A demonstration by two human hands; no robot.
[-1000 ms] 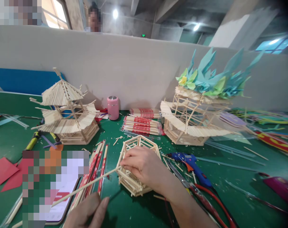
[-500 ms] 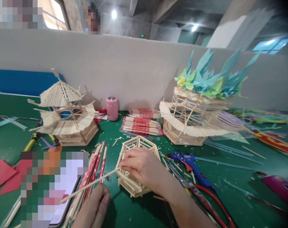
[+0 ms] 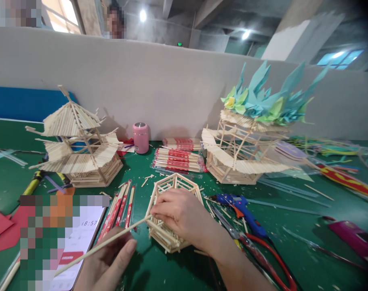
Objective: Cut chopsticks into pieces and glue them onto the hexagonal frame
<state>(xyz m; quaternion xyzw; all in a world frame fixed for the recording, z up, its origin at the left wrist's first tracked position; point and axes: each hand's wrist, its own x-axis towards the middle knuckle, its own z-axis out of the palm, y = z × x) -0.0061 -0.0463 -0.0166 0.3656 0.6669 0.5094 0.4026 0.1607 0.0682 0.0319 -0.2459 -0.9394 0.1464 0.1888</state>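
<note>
A small many-sided frame [image 3: 168,245] of wooden sticks stands on the green table in front of me. My right hand [image 3: 179,216] reaches over it, fingers pinched around the near end of a long wooden stick [image 3: 123,232] at the frame's left rim. From there the stick slants down to the left, over the phone. My left hand [image 3: 114,258] is beneath the stick, its thumb apart from the fingers and no grip on the stick visible. The right hand covers part of the frame's inside.
Two stick-built pavilions [image 3: 80,163] [image 3: 232,176] flank a pink flask [image 3: 140,138] and packs of chopsticks [image 3: 177,160]. A blue glue gun [image 3: 247,212] and red-handled pliers [image 3: 253,250] lie at right. Left are wrapped sticks [image 3: 120,206] and a phone [image 3: 89,226].
My left hand has opened from curled fingers and shifted slightly left, under the stick. The right hand keeps its pinch at the frame's rim. The whole view has shifted a little.
</note>
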